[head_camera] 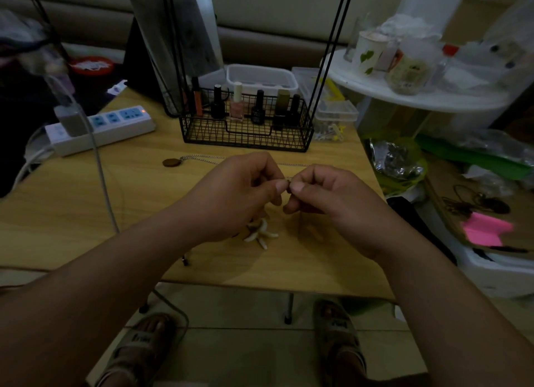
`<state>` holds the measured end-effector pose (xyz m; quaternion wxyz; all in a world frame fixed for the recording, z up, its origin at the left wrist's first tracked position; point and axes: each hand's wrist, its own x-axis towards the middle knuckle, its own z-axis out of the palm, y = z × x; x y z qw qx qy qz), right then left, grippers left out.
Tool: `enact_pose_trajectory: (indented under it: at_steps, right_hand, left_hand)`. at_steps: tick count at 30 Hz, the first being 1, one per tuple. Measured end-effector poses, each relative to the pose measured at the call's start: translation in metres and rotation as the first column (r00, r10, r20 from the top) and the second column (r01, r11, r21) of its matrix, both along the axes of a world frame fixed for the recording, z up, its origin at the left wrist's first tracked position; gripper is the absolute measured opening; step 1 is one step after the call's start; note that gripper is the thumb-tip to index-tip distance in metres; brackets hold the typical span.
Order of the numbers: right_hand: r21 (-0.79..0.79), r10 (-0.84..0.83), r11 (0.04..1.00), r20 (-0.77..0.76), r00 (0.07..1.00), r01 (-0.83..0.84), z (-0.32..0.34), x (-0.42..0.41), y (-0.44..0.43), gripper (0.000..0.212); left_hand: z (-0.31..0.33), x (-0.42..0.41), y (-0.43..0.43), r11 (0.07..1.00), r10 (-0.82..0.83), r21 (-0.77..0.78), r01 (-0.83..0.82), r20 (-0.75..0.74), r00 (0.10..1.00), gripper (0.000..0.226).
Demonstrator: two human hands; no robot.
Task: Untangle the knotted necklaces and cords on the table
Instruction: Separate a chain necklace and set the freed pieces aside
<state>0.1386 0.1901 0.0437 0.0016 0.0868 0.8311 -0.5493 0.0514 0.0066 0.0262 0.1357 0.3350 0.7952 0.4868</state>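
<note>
The left hand (239, 190) and right hand (326, 196) each pinch a thin chain (287, 178) in a tight fingertip grip above the desk (86, 213). It probably handles light, limp and slippery, so it is best held close to the tangle.

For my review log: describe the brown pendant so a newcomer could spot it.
On the wooden table, look just in front of the black wire basket, toward its left corner. The brown pendant lies flat there, at the end of a silvery chain. It is the only dark oval; the white pieces nearer the viewer are pale and pointed.
</note>
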Motion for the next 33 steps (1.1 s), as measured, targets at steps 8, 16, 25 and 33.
enact_pose_trajectory:
  at_steps: [8, 16, 25, 33]
  right_hand:
    - [0.072, -0.023, 0.997, -0.056, 0.998, 0.027, 0.001, -0.002, -0.003, 0.009]
    - [0.225, -0.083, 0.967, -0.178, 0.98, 0.123, -0.001, -0.003, -0.006, 0.006]
    - [0.23, -0.074, 0.965, -0.217, 0.973, 0.124, -0.001, 0.004, -0.014, 0.004]
    - [0.228, -0.028, 0.971, -0.2, 0.979, 0.074, -0.002, 0.002, -0.011, 0.012]
  left_hand:
    - [0.004, 0.001, -0.001, 1.0, -0.017, -0.007, 0.017, 0.005, 1.0, 0.006]
    - [0.005, 0.001, -0.005, 0.999, -0.016, 0.031, 0.016, 0.004, 1.0, 0.008]
    - [0.006, 0.001, -0.007, 0.999, -0.002, 0.039, 0.002, 0.009, 1.0, 0.005]
    - [-0.001, -0.003, -0.006, 0.999, -0.014, 0.032, 0.017, -0.087, 0.996, 0.009]
